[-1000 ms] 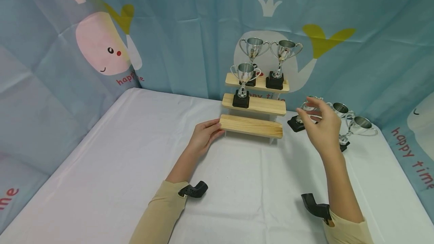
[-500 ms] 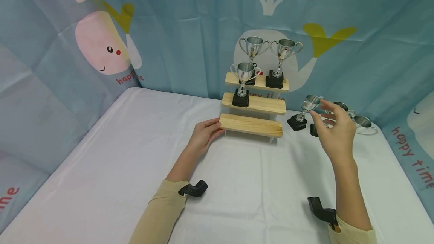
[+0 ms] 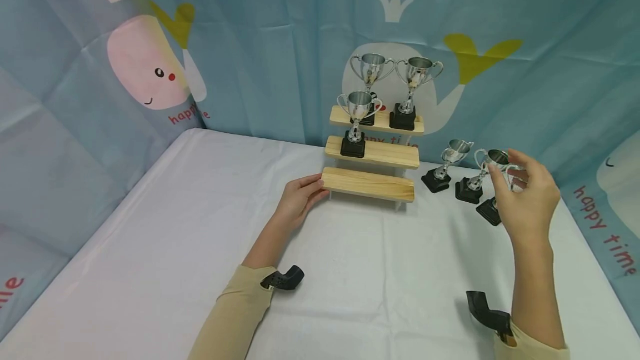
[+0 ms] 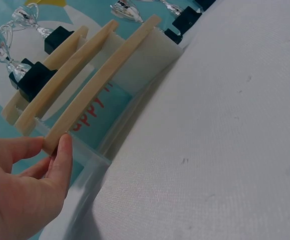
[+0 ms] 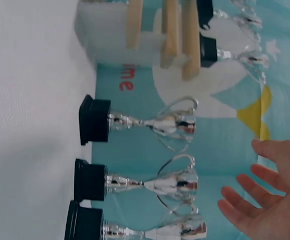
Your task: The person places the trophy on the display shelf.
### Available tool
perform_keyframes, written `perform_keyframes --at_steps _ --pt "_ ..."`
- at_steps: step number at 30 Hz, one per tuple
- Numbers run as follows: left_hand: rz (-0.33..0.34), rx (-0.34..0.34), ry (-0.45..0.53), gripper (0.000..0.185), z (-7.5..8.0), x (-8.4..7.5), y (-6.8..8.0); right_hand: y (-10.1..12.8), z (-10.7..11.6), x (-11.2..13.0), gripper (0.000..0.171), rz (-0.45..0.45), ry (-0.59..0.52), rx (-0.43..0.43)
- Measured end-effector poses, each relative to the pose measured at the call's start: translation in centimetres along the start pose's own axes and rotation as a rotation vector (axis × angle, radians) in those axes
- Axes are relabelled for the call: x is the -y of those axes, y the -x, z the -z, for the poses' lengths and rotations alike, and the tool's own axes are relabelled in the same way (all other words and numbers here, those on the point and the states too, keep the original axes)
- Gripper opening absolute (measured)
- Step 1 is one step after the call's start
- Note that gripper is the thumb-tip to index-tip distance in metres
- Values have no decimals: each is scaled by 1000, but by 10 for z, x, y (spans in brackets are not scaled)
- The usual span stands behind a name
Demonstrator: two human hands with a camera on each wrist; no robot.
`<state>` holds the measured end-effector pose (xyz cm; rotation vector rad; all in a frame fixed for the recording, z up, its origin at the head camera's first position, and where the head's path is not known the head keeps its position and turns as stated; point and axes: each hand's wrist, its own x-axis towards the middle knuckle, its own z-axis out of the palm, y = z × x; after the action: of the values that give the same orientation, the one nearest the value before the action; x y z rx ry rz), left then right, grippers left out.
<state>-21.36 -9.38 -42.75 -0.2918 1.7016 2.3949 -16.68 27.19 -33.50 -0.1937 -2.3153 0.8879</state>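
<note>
Here the left hand (image 3: 299,200) rests with straight fingers against the bottom step (image 3: 368,184) of the wooden stand, while the right hand (image 3: 530,198), fingers spread and empty, hovers beside three trophies (image 3: 478,176) standing on the bench (image 3: 350,271).

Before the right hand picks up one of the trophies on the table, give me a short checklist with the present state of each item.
1. Right hand free: ok, fingers spread, holding nothing.
2. Three table trophies upright: ok for the left trophy and middle trophy; the near trophy is partly hidden by the hand in the head view, but upright in the right wrist view.
3. Hand touching a cup: cannot tell; it is at the near trophy.
4. Stand steadied: ok, left hand touches the end of the bottom step.
5. Free spots: ok, bottom step bare, middle step holds one trophy.
6. Trophies already shelved upright: ok.
</note>
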Motion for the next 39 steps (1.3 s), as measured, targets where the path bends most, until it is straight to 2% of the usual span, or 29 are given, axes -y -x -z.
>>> perform_keyframes --at_steps 9,26,39 --pt "3 -9 1 42 1 1 0 -3 9 -12 45 -55 27 -33" --pt "-4 -3 2 41 1 1 0 -7 18 -38 53 -150 59 -21" --pt "-4 -3 -4 40 1 1 1 -9 13 -54 60 -218 90 65"
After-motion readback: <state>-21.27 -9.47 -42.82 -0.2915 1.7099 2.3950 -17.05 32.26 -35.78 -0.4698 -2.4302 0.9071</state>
